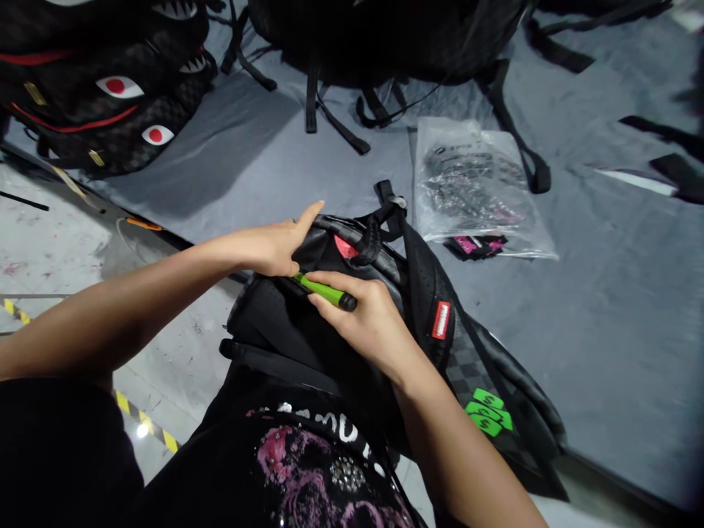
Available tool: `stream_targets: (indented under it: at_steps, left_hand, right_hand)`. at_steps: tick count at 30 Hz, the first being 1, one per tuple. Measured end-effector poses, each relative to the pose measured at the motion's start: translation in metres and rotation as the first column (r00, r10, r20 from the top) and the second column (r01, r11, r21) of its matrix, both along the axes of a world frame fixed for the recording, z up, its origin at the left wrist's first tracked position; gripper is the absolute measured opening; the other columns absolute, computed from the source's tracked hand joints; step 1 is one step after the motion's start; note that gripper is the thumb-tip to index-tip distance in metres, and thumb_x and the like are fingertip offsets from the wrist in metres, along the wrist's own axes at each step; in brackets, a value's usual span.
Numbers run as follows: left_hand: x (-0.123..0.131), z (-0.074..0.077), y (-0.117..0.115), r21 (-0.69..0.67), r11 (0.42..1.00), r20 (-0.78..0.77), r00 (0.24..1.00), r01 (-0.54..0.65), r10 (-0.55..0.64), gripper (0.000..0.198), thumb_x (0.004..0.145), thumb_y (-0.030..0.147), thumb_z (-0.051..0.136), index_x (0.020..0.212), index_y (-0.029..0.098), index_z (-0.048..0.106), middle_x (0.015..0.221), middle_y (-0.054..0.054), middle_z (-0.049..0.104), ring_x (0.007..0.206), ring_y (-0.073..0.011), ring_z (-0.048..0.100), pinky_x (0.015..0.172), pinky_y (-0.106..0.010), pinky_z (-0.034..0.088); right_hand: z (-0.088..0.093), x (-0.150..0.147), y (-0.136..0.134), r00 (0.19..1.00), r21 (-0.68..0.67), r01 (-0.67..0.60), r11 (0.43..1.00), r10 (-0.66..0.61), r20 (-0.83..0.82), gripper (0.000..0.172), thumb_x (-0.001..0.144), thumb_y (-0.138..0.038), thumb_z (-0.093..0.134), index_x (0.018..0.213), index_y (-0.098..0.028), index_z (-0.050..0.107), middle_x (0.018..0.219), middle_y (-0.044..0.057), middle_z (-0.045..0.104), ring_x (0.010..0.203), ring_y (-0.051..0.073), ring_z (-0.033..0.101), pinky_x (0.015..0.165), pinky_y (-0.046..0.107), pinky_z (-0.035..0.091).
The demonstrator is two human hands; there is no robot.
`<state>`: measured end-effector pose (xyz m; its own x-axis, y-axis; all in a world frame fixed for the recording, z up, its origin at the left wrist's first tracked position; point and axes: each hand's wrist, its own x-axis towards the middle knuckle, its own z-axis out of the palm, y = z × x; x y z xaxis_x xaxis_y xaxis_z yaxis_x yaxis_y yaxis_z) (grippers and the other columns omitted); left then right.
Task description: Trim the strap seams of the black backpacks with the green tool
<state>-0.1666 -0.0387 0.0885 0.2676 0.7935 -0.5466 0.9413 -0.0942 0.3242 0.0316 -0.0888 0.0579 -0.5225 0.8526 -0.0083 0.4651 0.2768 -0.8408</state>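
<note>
A black backpack [308,341] with a dark checkered panel leans against my body at the table edge. My left hand [272,246] grips the upper part of the backpack, one finger stretched out and the others mostly hidden in the fabric. In my right hand [368,319] is a lime-green pen-like tool [327,291] with a black end. Its tip meets the fabric beside my left thumb, so I cannot see it clearly. Bright green stickers [488,412] and a red label [441,320] mark the backpack's right side.
A clear plastic bag [478,183] with dark contents lies on the grey-covered table [572,308]. Backpacks with red-and-white eyes [137,110] stand at the far left. A large black bag [385,37] with loose straps sits at the back. More straps [660,139] lie right.
</note>
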Motion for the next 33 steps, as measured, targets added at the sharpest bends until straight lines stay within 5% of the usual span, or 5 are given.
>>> stream_targets:
  at_steps: [4,14,20,25,33]
  left_hand:
    - [0.000,-0.001,0.000,-0.010,1.000,-0.014,1.000,-0.005,0.004,0.112,0.081,0.029,0.059,0.154,0.023,-0.025,0.146,-0.018,0.049,0.123,-0.0263,0.055,0.099,-0.037,0.046]
    - [0.001,0.004,0.001,-0.018,0.999,-0.043,0.999,0.028,-0.029,0.109,0.085,0.031,0.058,0.153,0.022,-0.026,0.145,-0.017,0.050,0.119,-0.0255,0.059,0.096,-0.034,0.048]
    - [-0.002,-0.002,0.002,-0.006,1.000,-0.026,0.999,0.026,-0.026,0.109,0.083,0.030,0.057,0.154,0.023,-0.025,0.149,-0.018,0.047,0.124,-0.0271,0.057,0.098,-0.035,0.047]
    - [-0.003,-0.007,0.003,0.019,0.999,0.008,0.999,0.032,-0.032,0.111,0.080,0.029,0.058,0.154,0.021,-0.025,0.146,-0.017,0.049,0.126,-0.0264,0.055,0.099,-0.033,0.046]
    - [-0.003,-0.005,0.002,0.036,0.998,-0.027,0.999,0.046,-0.045,0.108,0.082,0.029,0.057,0.154,0.020,-0.023,0.134,-0.016,0.057,0.102,-0.0232,0.065,0.082,-0.028,0.050]
  right_hand:
    - [0.004,0.008,-0.001,0.990,0.069,0.056,0.996,-0.064,0.123,0.029,0.087,-0.021,0.066,0.115,-0.026,0.075,0.109,0.000,0.077,0.096,0.025,0.075,0.087,0.038,0.060]
    - [-0.001,0.002,-0.008,0.990,0.162,0.055,0.985,-0.076,0.123,0.029,0.089,-0.021,0.064,0.117,-0.023,0.073,0.110,0.002,0.077,0.093,0.024,0.076,0.086,0.038,0.059]
    - [-0.002,-0.002,0.001,1.000,0.014,-0.031,0.999,0.031,0.001,0.032,0.088,-0.018,0.066,0.119,-0.024,0.072,0.114,0.000,0.076,0.098,0.022,0.075,0.090,0.034,0.058]
    - [0.003,0.009,-0.004,0.985,0.126,0.024,0.992,-0.045,0.168,0.031,0.089,-0.021,0.066,0.119,-0.025,0.072,0.113,0.001,0.077,0.098,0.024,0.075,0.087,0.037,0.059]
    - [-0.004,0.003,-0.007,0.996,0.136,0.002,0.991,-0.014,0.087,0.031,0.089,-0.019,0.065,0.119,-0.023,0.072,0.113,0.001,0.077,0.096,0.021,0.075,0.089,0.033,0.059]
